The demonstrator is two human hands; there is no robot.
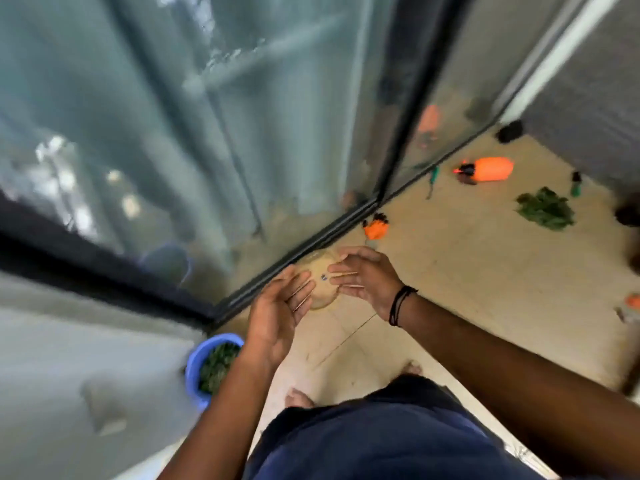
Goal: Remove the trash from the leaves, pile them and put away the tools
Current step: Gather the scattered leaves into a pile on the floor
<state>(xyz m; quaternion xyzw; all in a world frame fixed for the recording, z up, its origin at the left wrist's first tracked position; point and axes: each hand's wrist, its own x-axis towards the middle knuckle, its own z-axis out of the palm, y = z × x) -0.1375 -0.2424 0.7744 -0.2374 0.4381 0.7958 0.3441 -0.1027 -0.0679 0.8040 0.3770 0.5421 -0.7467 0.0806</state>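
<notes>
I stand on a tiled balcony floor, and the whole view is motion-blurred. Between my hands is a clear round plastic lid (322, 284), held at waist height. My left hand (277, 310) lies palm-up with straight fingers against the lid's left edge, and thin wooden sticks (302, 296) rest across them. My right hand (367, 280) curls round the lid's right rim, with more sticks lying across its fingers. A pile of green leaves (545, 209) sits on the floor at the far right. A blue bucket (201, 358) with leaves in it stands at my lower left.
An orange sprayer bottle (488, 169), orange gloves (375, 228) and two green-handled tools (433, 180) (575, 185) lie on the floor ahead. A glass sliding door (207, 133) runs along the left. A dark object (509, 131) sits in the far corner. My bare feet (299, 398) are below.
</notes>
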